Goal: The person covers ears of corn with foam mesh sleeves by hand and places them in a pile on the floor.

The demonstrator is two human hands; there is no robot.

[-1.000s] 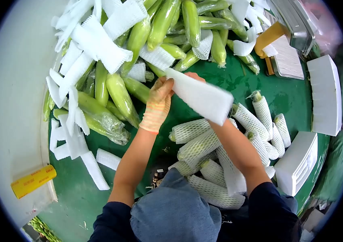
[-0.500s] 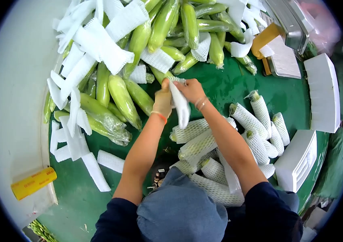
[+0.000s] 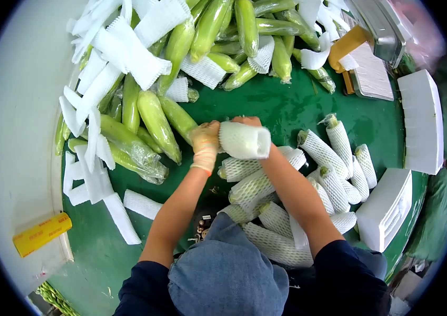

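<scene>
A white foam net sleeve (image 3: 242, 141) lies sideways between my hands, its open end facing right. My left hand (image 3: 205, 141), in a thin pale glove, is closed at the sleeve's left end. Behind the sleeve's upper edge, my right hand (image 3: 248, 121) is closed on it, most of its fingers hidden. Whatever is inside the sleeve does not show. Left of my hands lie long green gourds in clear film, such as this gourd (image 3: 157, 124). Below and to the right rest several sleeved gourds (image 3: 255, 188), partly under my right forearm.
Loose foam sleeves (image 3: 134, 52) lie over the gourd pile at upper left. A yellow film roll (image 3: 42, 234) sits by the left wall. At right stand a metal scale (image 3: 373, 79), a white foam block (image 3: 422, 121) and a white box (image 3: 384, 210) on the green table (image 3: 281, 108).
The foam sleeve has swung from hanging down to lying sideways, open end to the right. Both hands have come slightly nearer the body, and my right hand has gone behind the sleeve.
</scene>
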